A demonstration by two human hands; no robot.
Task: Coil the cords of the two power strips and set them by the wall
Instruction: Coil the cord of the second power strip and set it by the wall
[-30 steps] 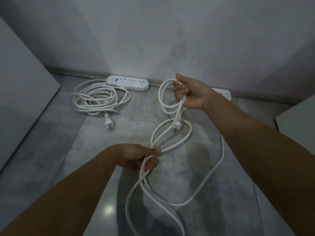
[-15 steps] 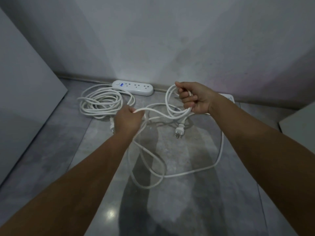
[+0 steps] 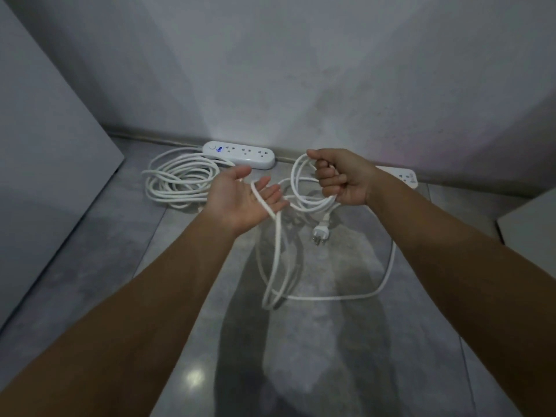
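Looking down at the grey floor (image 3: pixel 105 251), we see the right hand (image 3: pixel 340 176) closed into a fist around several loops of a white cord (image 3: pixel 388 266). The loops stand up above the thumb and hang below the fist. The plug (image 3: pixel 320 233) of this cord dangles under the hand, with its prongs pointing down.

The left hand (image 3: pixel 240 203) is wide open, palm up and fingers straight, and it grips nothing. One strand of the same cord lies across its fingers and drops from there to the floor, where it makes a long narrow loop. From this loop the cord runs to the right in a wide curve and passes behind the right forearm.

The second power strip (image 3: pixel 406 177) lies at the foot of the wall (image 3: pixel 301 70), mostly hidden behind the right wrist. It seems that the white cord leads to it, but we cannot see the joint.

The first power strip (image 3: pixel 239 154) lies against the wall further left, sockets up, with a small blue light. Its coiled cord (image 3: pixel 177 185) rests on the floor just beside it.
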